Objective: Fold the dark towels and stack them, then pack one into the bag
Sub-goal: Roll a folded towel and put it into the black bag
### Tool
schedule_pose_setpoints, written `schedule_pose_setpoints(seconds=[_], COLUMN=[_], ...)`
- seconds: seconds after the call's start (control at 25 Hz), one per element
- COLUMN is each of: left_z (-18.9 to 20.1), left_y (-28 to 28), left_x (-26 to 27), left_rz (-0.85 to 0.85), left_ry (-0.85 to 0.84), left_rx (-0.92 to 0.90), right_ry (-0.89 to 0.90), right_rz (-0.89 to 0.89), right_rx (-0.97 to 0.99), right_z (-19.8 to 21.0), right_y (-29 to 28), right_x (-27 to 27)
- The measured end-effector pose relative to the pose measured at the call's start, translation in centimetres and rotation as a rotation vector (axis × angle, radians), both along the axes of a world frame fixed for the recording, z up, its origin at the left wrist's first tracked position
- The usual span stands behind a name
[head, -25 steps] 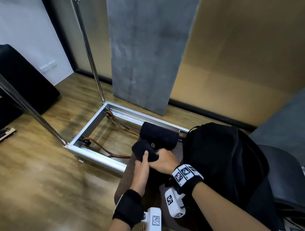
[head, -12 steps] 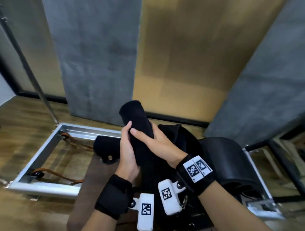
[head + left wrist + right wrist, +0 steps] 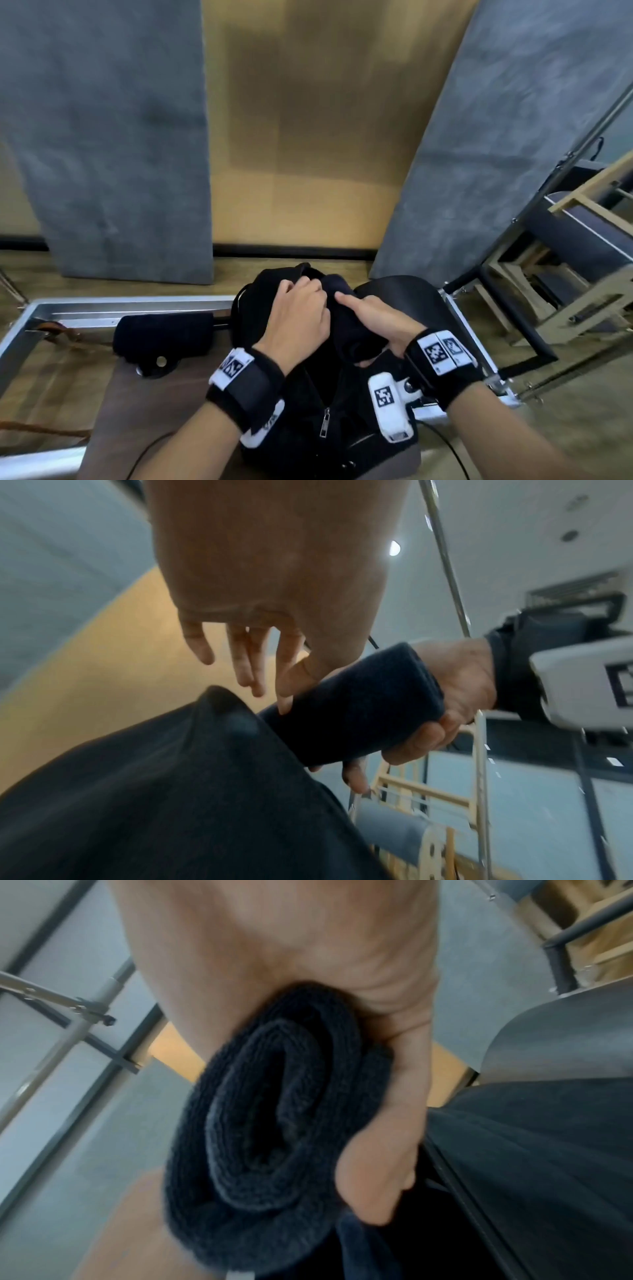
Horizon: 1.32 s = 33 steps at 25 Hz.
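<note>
Rolled towel (image 3: 346, 329) now lowered, end-first toward bag (image 3: 260, 301), in right hand (image 3: 380, 325).

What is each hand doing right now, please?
Left hand: fingers curled at the black bag's opening; whether they grip it cannot be told.
Right hand: closed around the rolled dark towel, holding it at the bag.

Matt, nubby terry cloth towel (image 3: 274, 1123), smooth black fabric bag (image 3: 308, 411) with metal zipper (image 3: 324, 423), brushed-metal frame (image 3: 102, 306).
</note>
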<state>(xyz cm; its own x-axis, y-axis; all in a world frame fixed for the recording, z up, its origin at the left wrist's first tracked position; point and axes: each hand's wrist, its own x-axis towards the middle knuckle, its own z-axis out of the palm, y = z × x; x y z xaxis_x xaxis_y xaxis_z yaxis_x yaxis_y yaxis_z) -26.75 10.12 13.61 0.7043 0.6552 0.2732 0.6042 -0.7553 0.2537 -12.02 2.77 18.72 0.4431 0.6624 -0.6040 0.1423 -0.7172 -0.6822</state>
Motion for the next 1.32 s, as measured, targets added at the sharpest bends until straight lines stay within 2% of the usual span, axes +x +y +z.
schedule_pose_setpoints(seconds=[0.08,0.16,0.24,0.32,0.44,0.56,0.64,0.76,0.92,1.08,1.32], left_z=[1.1,1.6,1.6,1.3,0.9,0.6,0.6,0.6,0.8,0.3,-0.1], left_y=[1.4,3.1,4.5,5.0,5.4,5.9,5.9,5.8,6.2,5.4,2.5], left_x=[1.6,2.6,2.9,3.1,3.3,3.2,3.0,3.0,2.8,2.6,2.2], left_rz=[-0.077,-0.164,-0.230,-0.248,-0.241,-0.251,-0.268,-0.275,-0.221,-0.286,-0.361], left_ry=[0.256,0.474,0.650,0.780,0.832,0.863,0.882,0.907,0.871,0.864,0.897], left_rx=[-0.102,-0.244,-0.280,-0.284,-0.289,-0.273,-0.273,-0.294,-0.341,-0.282,-0.133], right_ry=[-0.113,-0.184,-0.186,-0.101,0.086,0.247,0.099,-0.322,-0.675,-0.736,-0.724], right_rz=[0.114,0.148,0.092,-0.008,-0.139,-0.206,-0.115,0.076,0.187,0.249,0.154], right_rx=[-0.098,-0.134,-0.117,-0.050,0.045,0.051,-0.018,-0.172,-0.429,-0.438,-0.213], right_z=[-1.0,-1.3,-1.3,-1.5,-2.4,-3.5,-3.9,-5.0,-7.4,-9.3,-10.0], right_y=[1.2,2.0,3.0,4.0,5.3,5.6,5.5,6.1,6.8,7.9,8.3], right_x=[0.4,0.6,1.1,1.6,1.5,1.3,1.8,2.5,1.8,1.4,0.6])
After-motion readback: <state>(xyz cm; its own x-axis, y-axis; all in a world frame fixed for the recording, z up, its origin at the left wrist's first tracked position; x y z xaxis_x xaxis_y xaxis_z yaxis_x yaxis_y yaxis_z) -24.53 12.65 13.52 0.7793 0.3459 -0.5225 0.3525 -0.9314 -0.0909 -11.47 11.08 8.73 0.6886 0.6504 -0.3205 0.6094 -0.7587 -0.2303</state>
